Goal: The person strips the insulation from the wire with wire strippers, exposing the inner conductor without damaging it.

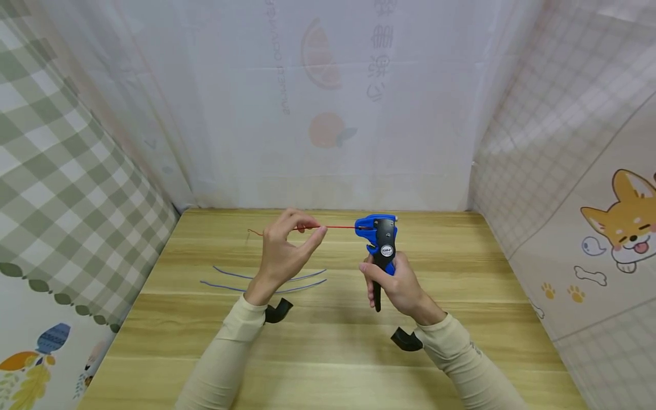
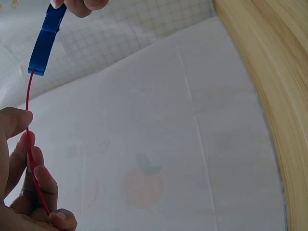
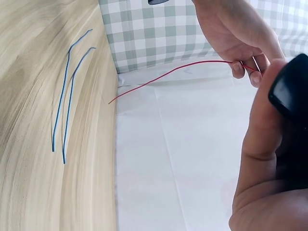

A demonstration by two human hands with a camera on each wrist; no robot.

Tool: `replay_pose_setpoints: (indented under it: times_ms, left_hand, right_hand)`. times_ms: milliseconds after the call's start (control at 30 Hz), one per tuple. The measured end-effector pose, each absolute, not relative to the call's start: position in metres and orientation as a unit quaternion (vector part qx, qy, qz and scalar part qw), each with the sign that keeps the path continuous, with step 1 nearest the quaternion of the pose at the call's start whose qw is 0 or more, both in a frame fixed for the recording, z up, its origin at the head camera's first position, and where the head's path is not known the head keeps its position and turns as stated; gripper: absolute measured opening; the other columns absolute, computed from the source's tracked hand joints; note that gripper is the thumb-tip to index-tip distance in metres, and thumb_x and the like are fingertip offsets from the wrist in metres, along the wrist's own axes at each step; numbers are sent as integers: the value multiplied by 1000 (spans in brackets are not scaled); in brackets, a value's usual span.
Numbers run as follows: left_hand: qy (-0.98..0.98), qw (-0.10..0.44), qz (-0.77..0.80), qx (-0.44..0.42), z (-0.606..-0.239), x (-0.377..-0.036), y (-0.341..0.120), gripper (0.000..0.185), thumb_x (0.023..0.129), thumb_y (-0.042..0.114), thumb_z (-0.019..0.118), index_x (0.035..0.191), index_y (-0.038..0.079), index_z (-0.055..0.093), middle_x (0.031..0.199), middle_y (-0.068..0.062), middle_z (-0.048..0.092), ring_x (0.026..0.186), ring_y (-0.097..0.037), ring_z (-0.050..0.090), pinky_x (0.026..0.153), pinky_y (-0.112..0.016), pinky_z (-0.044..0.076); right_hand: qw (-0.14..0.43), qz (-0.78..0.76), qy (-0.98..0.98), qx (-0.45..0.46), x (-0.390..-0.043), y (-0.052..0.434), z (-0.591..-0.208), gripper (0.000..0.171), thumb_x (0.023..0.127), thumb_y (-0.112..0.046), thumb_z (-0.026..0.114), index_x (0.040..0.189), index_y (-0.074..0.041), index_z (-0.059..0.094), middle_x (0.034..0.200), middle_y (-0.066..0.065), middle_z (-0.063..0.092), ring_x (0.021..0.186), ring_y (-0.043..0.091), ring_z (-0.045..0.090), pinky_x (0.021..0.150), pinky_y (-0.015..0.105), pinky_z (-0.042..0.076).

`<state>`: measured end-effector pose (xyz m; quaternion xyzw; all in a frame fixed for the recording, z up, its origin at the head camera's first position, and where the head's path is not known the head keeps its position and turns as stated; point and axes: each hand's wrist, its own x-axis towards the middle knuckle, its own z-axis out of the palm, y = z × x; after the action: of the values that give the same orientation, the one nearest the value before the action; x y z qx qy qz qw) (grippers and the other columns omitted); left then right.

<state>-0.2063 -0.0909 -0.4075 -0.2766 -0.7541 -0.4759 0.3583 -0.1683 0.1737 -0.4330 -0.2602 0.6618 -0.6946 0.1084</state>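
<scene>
A red wire [image 1: 339,227] runs straight from my left hand [image 1: 285,245] into the blue jaws of a wire stripper. Thumb and fingertips of that hand pinch the wire, and its loose end trails out to the left, plain in the right wrist view as a long red wire [image 3: 159,78]. My right hand [image 1: 402,285] grips the black and blue wire stripper [image 1: 381,233] by its handles, head up. In the left wrist view the wire enters the end of the blue stripper head [image 2: 43,48]. The wire's tip inside the head is hidden.
Two blue wires [image 1: 307,285] lie side by side on the wooden table [image 1: 328,353], partly behind the left wrist. Black curved pieces [image 1: 279,311] show beside both wrists. A white printed curtain [image 1: 230,142] stands at the back, with patterned cloths on the left and right.
</scene>
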Motion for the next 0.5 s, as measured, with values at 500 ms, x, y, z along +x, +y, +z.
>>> replay_pose_setpoints:
  times_ms: [500]
  left_hand:
    - [-758,351,-477,-274,-409,-210,-91,7,93,4,90,96,5,83,94,-11,80,84,-27,69,77,-35,56]
  right_hand:
    - [72,-726,646,-223,-168,165,-438,34,109,0,55,82,17,43,57,-8,57,41,8,55,33,37,48]
